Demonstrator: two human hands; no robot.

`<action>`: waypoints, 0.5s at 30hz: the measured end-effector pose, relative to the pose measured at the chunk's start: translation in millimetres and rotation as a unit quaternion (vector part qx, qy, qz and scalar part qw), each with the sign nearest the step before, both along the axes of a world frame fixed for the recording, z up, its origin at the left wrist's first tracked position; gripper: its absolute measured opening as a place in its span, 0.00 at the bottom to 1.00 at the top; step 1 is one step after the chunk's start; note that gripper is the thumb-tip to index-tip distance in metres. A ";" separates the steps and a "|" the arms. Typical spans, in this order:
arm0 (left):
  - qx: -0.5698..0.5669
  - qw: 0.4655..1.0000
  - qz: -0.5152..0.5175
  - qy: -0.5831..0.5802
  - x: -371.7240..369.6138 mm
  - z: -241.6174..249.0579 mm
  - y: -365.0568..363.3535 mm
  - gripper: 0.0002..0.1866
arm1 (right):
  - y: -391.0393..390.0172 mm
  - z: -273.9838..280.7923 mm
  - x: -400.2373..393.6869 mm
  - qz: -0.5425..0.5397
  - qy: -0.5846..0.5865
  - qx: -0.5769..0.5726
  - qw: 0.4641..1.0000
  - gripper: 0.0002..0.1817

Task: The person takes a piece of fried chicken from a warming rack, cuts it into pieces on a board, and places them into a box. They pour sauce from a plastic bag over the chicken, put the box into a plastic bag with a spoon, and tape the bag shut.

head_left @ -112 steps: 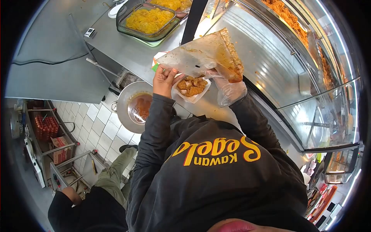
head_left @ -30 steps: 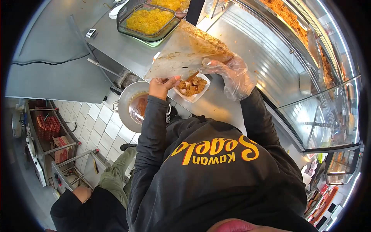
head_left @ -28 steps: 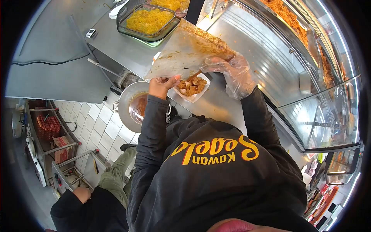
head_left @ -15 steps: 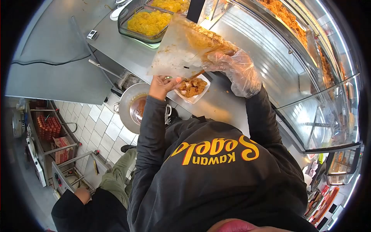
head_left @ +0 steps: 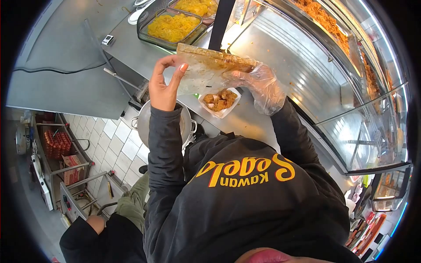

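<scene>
Noted at left: glass dish (head_left: 151, 40), clear-walled and rounded at corners, heaped with stringy yellow food (head_left: 173, 27). Lower down, a round grey metal pot (head_left: 186, 122) with loop handles, partly behind sleeve. Next, left hand (head_left: 163, 87), bare, raised just at left end of sheet (head_left: 204, 74). Thumb and forefinger bowed into a loop, tips near upper left corner (pinching or only close by, cannot tell). Sheet: thin, translucent, grease-blotched, with a crusty brown strip along top edge. Held up between both hands, long axis running crosswise from left fingers to right, dipping slightly rightward. Just below, on steel surface (head_left: 252, 118), a small white tray (head_left: 226, 113) with sloping sides, filled with rough, craggy golden-brown fried pieces (head_left: 220, 101). Farther right, right hand (head_left: 263, 87) in crinkled clear plastic glove, fingers clamped on right end of sheet; the nearer of the two, plainly in contact. Beyond, display case (head_left: 298, 65), curved, glossy, with shredded-looking orange food (head_left: 322, 19) along far side.
</scene>
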State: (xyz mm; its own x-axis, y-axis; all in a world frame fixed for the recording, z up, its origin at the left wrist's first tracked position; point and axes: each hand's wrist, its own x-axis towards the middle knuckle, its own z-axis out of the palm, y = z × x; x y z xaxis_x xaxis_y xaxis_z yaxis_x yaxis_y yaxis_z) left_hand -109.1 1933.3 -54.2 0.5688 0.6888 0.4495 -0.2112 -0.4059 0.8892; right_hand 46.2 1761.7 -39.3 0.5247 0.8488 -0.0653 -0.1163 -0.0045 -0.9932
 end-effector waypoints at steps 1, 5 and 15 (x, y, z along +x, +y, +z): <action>-0.015 1.000 -0.007 -0.016 2.2 -0.9 -0.3 0.12 | -0.9 0.7 -0.9 0.006 -0.001 -0.001 1.000 0.18; -0.091 0.993 -0.030 -0.062 9.2 0.8 -5.8 0.10 | -8.1 -4.6 2.2 0.044 -0.009 0.033 0.998 0.19; -0.148 0.983 -0.068 -0.083 20.5 -1.5 -9.5 0.08 | -24.4 -5.5 12.8 -0.001 -0.011 0.102 0.995 0.12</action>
State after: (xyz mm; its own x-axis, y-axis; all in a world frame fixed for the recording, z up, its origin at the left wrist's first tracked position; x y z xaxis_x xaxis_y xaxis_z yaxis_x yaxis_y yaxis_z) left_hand -88.7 1923.7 -55.7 0.6011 0.7256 0.3350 -0.3973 -0.0924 0.9130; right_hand 59.1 1737.3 -44.8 0.5252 0.8425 0.1197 -0.0942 0.1974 -0.9758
